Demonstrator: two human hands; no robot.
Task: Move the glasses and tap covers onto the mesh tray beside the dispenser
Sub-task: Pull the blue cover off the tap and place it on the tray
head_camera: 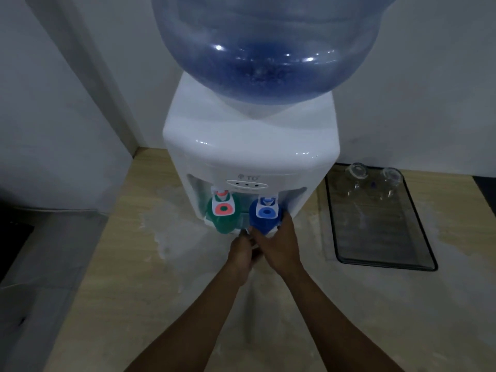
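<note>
— Pale wood tabletop (107,277) under you, white walls behind. What stands on it?

— Your white water dispenser (249,146), right in front of you, with a big blue water bottle (265,41) upside down on top. Two taps show on its front: one with a red lever on your left, one with a blue lever on your right.

— And the covers?

— A green cover (224,224) sits below the red tap, and a blue cover (264,224) below the blue tap. Both are at the dispenser, not on the tray.

— Where are your hands?

— Both reach in low at the front of the dispenser, close together. Your right hand (279,245) is wrapped around the lower right side of the blue cover, fingers curled against it. Your left hand (241,251) is just beside it, fingers bent in toward the gap between the two covers. You seem to hold something small and pale there, but I cannot tell what, nor whether that hand is truly closed.

— The tray?

— Your dark mesh tray (418,245) lies flat on the tabletop to the right of the dispenser, near its side. Two clear glasses (373,175) stand side by side at its far end; the rest of the mesh is bare.
</note>
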